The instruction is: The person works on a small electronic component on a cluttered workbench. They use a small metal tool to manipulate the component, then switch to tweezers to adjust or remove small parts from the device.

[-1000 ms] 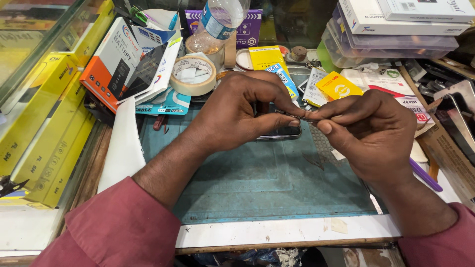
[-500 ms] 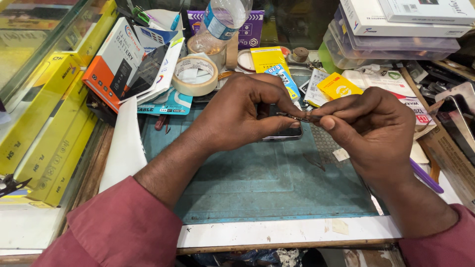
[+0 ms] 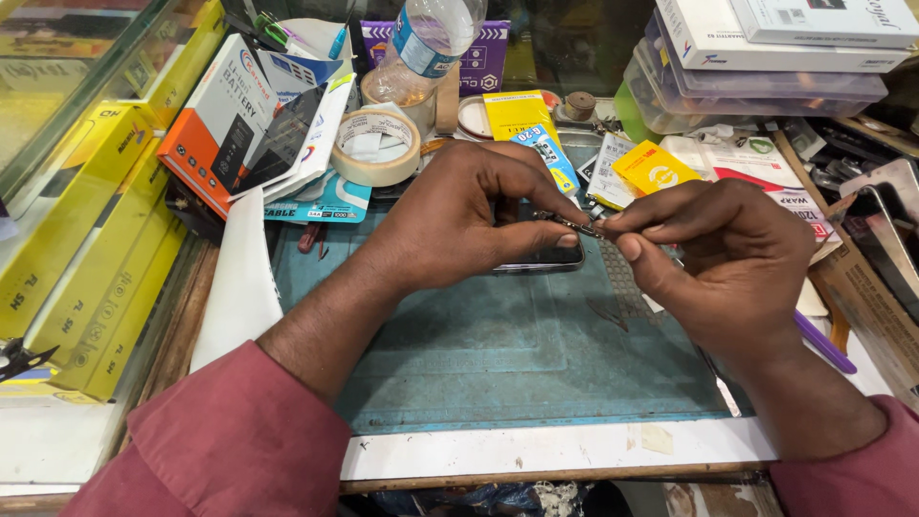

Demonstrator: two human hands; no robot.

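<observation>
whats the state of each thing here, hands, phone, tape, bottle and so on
left hand: clamped over the dark phone, pressing it to the mat
right hand: pinching thin metal tweezers
dark phone: flat on the teal work mat, mostly covered
thin metal tweezers: tips at the phone's edge
beige tape roll: lying flat
clear plastic bottle: upright

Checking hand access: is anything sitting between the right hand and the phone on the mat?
Nothing visible does. The right hand pinches a thin metal tool right at the edge of the phone, which the left hand holds down.
</observation>
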